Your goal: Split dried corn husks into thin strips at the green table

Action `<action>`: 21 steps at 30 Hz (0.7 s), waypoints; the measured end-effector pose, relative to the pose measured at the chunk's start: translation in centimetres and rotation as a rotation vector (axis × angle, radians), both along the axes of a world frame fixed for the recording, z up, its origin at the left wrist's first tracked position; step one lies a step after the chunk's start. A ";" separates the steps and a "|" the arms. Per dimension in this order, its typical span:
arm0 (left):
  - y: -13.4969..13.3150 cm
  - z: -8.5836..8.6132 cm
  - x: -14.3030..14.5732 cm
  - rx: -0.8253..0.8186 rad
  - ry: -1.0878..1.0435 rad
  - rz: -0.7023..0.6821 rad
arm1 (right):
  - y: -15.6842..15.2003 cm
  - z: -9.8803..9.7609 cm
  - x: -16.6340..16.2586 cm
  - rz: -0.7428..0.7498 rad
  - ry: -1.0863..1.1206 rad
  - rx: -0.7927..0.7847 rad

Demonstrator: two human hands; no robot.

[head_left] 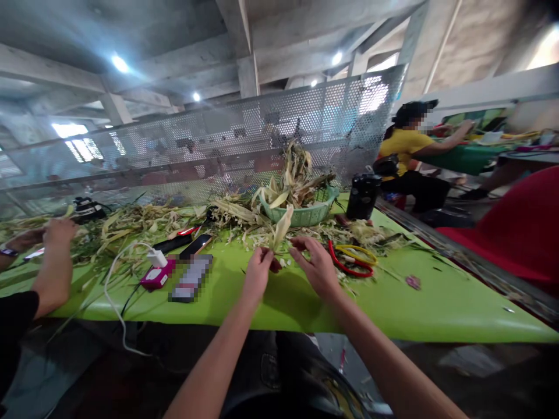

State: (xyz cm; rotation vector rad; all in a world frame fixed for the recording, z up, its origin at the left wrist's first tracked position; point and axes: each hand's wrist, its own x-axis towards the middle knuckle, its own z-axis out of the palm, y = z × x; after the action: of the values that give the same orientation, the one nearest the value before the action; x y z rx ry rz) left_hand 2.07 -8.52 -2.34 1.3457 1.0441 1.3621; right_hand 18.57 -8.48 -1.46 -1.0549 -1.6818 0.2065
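My left hand [258, 269] and my right hand [315, 263] are raised just above the green table [437, 308], close together. Both pinch the lower end of a pale corn husk leaf [282, 228] that stands up between them. Small husk scraps lie under my fingers. A green plastic basket [305, 214] heaped with dry husks stands right behind the leaf.
Husks litter the table's far side along a perforated metal screen [218, 134]. Phones [192, 245], a pink power bank [156, 275] with a white cable, red and yellow bands [353, 260] and a black jug [362, 196] lie nearby. Another person's arm [55, 262] rests at left; a person in yellow [408, 148] sits at right.
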 end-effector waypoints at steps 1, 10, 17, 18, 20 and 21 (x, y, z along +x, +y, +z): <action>-0.1 -0.4 0.9 -0.012 -0.032 -0.019 | 0.1 -0.1 -0.1 0.030 0.020 -0.025; -0.1 -1.8 2.9 -0.002 0.143 -0.178 | 1.1 -0.8 0.0 0.270 0.600 -0.330; 0.0 -2.2 2.5 -0.045 -0.050 -0.198 | 0.7 -0.2 -0.1 0.339 0.720 -0.391; 0.0 -2.2 2.4 -0.052 -0.090 -0.204 | 0.6 -0.2 -0.1 0.343 0.734 -0.396; 0.0 -2.1 2.4 -0.078 -0.162 -0.221 | 0.6 -0.2 -0.1 0.350 0.760 -0.405; -0.1 -2.1 2.4 -0.090 -0.192 -0.228 | 0.6 -0.2 0.0 0.353 0.774 -0.409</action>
State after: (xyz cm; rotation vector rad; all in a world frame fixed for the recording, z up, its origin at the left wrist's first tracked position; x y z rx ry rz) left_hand 4.42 -8.59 -4.41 1.2019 0.7886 1.2318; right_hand 18.53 -7.83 -1.68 -0.7965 -1.1090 1.0808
